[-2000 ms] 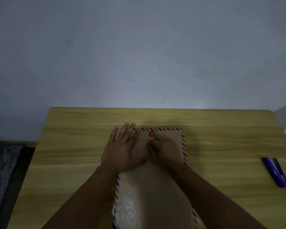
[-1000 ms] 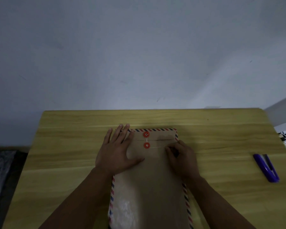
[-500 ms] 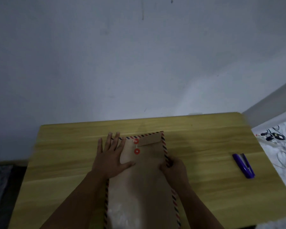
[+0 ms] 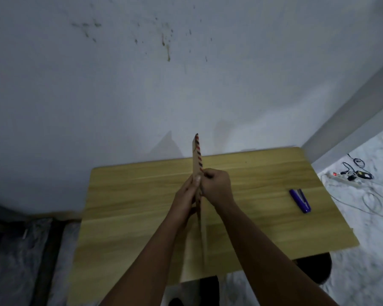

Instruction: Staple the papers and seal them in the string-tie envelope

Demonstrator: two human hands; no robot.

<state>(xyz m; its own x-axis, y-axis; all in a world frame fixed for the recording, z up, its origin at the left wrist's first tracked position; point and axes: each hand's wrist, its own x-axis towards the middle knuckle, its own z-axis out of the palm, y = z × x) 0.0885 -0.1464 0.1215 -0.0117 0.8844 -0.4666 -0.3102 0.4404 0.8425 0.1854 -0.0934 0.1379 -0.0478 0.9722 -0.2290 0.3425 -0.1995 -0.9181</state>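
Observation:
The brown string-tie envelope [image 4: 196,155] with its red-and-blue striped border stands on edge above the wooden table [image 4: 128,202], seen almost edge-on. My left hand [image 4: 186,195] presses flat against its left face. My right hand [image 4: 216,186] grips it from the right side. The red button closures and the papers are hidden from view. A purple stapler [image 4: 300,200] lies on the table far to the right, apart from both hands.
A grey wall rises right behind the table. On the floor to the right lie a white power strip [image 4: 345,178] and loose cables. Dark plastic sheeting [image 4: 20,250] covers the floor at left. A dark stool [image 4: 314,268] shows under the table's near right corner.
The envelope lay flat on the table under both hands; now both hands hold it lifted and turned up on its edge. The camera view has tilted upward and shifted left.

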